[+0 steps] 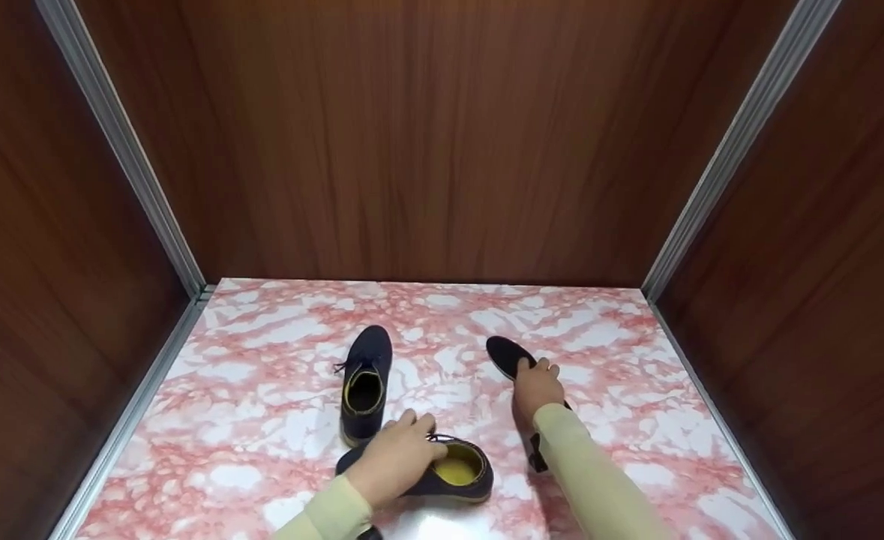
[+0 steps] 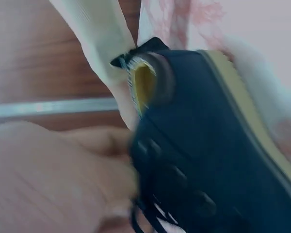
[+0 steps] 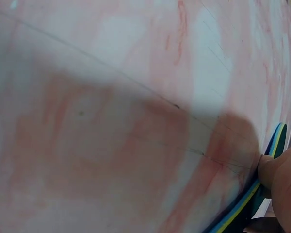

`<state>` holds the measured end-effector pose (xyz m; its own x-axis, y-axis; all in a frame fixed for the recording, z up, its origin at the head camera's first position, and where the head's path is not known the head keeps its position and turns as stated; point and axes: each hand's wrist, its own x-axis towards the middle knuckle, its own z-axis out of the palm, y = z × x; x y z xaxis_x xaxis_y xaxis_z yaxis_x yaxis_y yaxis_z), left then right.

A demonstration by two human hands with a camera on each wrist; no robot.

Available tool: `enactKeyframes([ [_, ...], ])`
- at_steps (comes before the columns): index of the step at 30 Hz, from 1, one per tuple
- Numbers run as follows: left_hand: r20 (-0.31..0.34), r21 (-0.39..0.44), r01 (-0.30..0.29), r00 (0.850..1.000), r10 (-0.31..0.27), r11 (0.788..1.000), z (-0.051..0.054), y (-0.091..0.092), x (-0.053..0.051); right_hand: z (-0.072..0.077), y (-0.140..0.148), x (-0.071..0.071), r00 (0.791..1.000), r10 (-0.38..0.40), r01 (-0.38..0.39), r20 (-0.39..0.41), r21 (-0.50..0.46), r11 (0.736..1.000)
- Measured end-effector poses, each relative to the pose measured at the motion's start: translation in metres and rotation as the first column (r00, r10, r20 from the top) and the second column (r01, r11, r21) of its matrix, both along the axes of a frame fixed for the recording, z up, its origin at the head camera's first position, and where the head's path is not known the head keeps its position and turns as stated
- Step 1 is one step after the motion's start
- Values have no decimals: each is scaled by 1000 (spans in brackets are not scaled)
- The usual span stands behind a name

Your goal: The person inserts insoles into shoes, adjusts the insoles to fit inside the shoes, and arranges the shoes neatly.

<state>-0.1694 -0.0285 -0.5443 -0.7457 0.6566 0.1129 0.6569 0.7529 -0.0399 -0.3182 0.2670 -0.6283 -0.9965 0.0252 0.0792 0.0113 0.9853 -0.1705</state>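
Note:
A dark blue shoe with a yellow lining (image 1: 465,492) lies sideways near the front, and my left hand (image 1: 397,461) grips it by the laced upper. The left wrist view shows that hand (image 2: 53,174) against the laces of the shoe (image 2: 203,111), its fingertips partly hidden. To the right, my right hand (image 1: 538,388) holds a dark flat insole (image 1: 506,355). In the right wrist view the thumb of my right hand (image 3: 287,187) presses on the insole (image 3: 240,209), whose edge has blue and yellow layers. The insole's rear part is mostly covered by my hand.
A second dark blue shoe (image 1: 370,346) stands with its toe toward the back, left of centre. Under my right forearm is a small black object (image 1: 537,454); another dark piece (image 1: 370,533) shows at the bottom edge. Brown panels (image 1: 427,150) surround the red-and-white surface (image 1: 262,330).

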Motion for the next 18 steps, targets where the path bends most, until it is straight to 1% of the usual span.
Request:
enactKeyframes([
  [2,17,70,40,999,-41,997,-5,-12,-1,1,0,0,1000,5,-5,25,6,1000],
  [3,42,103,54,997,-58,993,-7,-18,-1,1,0,0,999,6,-6,33,8,1000],
  [5,117,153,63,990,-81,986,-11,-27,-1,2,0,0,999,6,-6,40,9,1000],
  [6,167,170,60,982,-88,984,-12,-31,-1,2,1,0,999,4,-4,40,8,1000],
  [8,249,177,49,964,-93,983,-13,-38,0,2,1,0,999,5,-5,33,-1,1000],
  [9,280,170,46,955,-93,984,-14,-41,0,2,0,1,1000,7,-7,26,-7,1000],
  [10,293,160,51,951,-97,986,-15,-43,0,2,0,1,1000,7,-7,21,-13,1000],
  [12,283,140,79,952,-116,987,-17,-46,-1,3,0,1,1000,7,-7,12,-27,1000],
  [13,264,136,95,956,-129,986,-19,-46,-2,3,-1,1,1000,7,-7,6,-34,999],
  [16,183,143,136,970,-161,980,-26,-46,-4,4,-1,1,1000,5,-4,8,-42,999],
  [18,137,166,152,975,-175,974,-31,-47,-6,3,-2,-1,1000,2,-2,7,-42,999],
])
